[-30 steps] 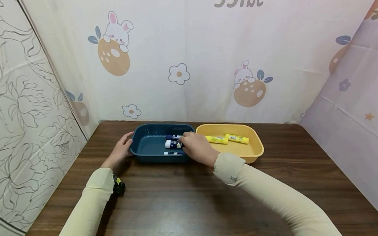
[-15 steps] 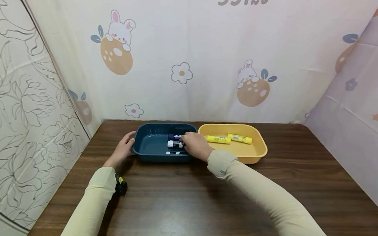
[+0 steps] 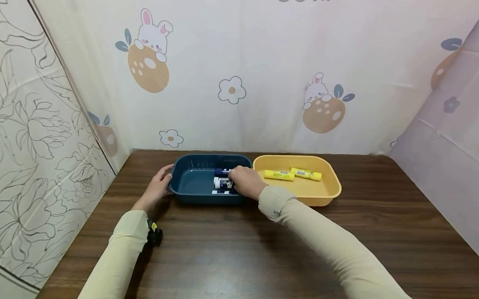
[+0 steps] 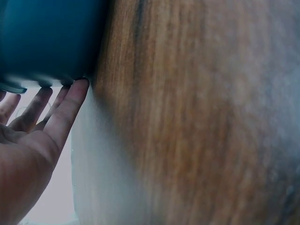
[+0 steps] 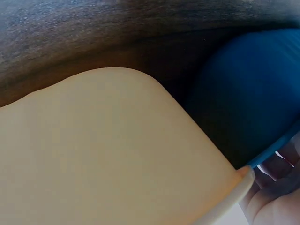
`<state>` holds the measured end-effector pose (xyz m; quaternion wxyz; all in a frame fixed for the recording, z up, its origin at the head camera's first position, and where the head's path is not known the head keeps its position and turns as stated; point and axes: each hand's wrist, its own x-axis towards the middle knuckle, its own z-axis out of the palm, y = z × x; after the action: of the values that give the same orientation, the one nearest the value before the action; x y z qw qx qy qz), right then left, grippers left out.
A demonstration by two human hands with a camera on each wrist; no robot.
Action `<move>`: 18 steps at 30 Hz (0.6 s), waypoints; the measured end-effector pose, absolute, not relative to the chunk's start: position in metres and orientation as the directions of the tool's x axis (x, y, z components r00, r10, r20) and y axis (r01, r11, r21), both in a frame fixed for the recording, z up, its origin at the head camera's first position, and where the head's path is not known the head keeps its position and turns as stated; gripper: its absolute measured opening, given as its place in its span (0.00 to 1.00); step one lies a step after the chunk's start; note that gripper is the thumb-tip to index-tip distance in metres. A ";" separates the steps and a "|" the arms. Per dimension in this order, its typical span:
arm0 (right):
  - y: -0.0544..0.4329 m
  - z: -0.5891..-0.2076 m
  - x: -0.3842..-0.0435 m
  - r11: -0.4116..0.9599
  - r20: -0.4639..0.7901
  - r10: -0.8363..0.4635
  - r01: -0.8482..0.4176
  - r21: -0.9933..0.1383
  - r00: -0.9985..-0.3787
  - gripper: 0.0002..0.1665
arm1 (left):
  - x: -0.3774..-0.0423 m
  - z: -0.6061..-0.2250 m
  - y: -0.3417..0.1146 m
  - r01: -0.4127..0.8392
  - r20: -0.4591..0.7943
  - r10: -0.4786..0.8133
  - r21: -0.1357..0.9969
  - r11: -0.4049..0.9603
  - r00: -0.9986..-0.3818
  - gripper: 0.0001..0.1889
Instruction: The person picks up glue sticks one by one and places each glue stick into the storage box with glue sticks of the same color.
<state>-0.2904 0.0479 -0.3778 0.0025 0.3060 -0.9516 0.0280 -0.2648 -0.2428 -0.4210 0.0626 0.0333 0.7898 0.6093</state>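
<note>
At the left end of the dark blue tray (image 3: 193, 199), my left hand (image 3: 157, 189) lies against the outer wall. The left wrist view shows its fingers extended, fingertips touching the tray. My right hand (image 3: 246, 181) reaches over the right end of that tray, fingers curled down onto a dark blue glue stick (image 3: 225, 184) with a white cap. Its fingertips are hidden in the head view. Behind this stick lies another dark blue tube (image 3: 221, 171), partly covered by the hand. A thin blue-and-white item (image 3: 221, 192) lies along the tray's near side.
A yellow tray (image 3: 305, 191) stands right beside the blue one and holds two yellow glue sticks (image 3: 278, 175). Both trays stand near the back of the dark wooden table (image 3: 220, 253), before a printed curtain (image 3: 267, 54). Black wrist gear (image 3: 155, 233) sits by the left sleeve.
The right forearm has shifted left, its hand staying over the blue tray. The white-capped glue stick looks slightly turned under the fingers. The left hand keeps its place on the tray.
</note>
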 end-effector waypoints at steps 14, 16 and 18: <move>0.043 -0.379 -0.296 0.819 -0.022 -0.570 -0.566 -0.094 -0.821 0.05 | -0.263 -0.423 -0.242 0.000 -0.034 0.128 0.966 0.260 -0.991 0.26; 0.042 -0.380 -0.296 0.819 -0.023 -0.570 -0.565 -0.101 -0.821 0.05 | -0.263 -0.423 -0.242 0.003 -0.032 0.132 0.966 0.258 -0.991 0.26; 0.042 -0.380 -0.297 0.818 -0.021 -0.570 -0.565 -0.105 -0.821 0.05 | -0.263 -0.423 -0.242 0.004 -0.032 0.134 0.966 0.257 -0.991 0.26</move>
<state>-0.2970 0.0416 -0.3802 -0.0258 0.2979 -0.9531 0.0468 -0.2626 -0.2421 -0.4225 0.0534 0.0435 0.7910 0.6079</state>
